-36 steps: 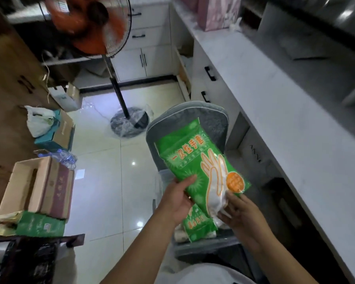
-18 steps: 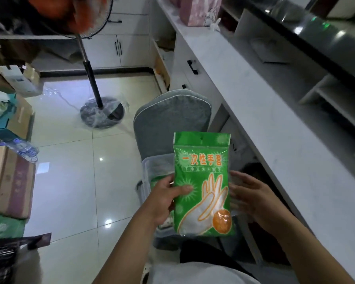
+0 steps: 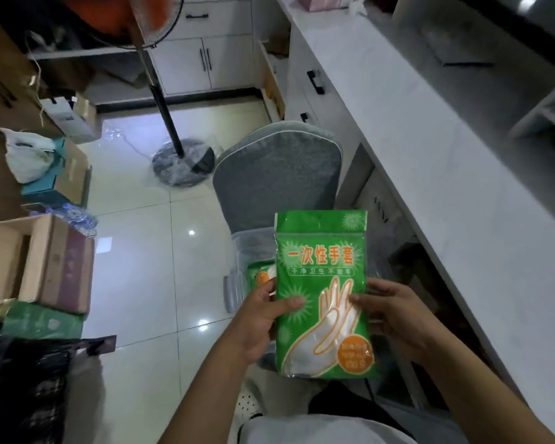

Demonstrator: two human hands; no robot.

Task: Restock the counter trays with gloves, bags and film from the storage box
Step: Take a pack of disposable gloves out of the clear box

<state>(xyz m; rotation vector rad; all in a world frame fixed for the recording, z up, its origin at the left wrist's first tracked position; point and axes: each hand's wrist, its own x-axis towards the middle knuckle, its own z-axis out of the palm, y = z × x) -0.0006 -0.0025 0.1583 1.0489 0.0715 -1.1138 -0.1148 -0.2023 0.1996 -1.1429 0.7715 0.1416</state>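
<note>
A green pack of disposable gloves [image 3: 321, 283] with an orange hand outline stands upright in front of me, held by both hands. My left hand [image 3: 263, 318] grips its left edge, thumb across the front. On the right edge, my right hand [image 3: 388, 312] pinches the pack with its fingertips on the front. Behind the pack a clear plastic storage box [image 3: 241, 251] sits on a grey chair [image 3: 276, 174]. A second green glove pack [image 3: 261, 274] shows inside the box, mostly hidden.
A long white counter [image 3: 446, 161] runs along the right, with drawers below. A standing fan [image 3: 173, 123] rises from the tiled floor ahead. Cardboard boxes [image 3: 45, 264] and bags are stacked at the left.
The glove pack has turned from tilted to upright. My right hand has shifted from its lower end to its right edge. The view has swung slightly.
</note>
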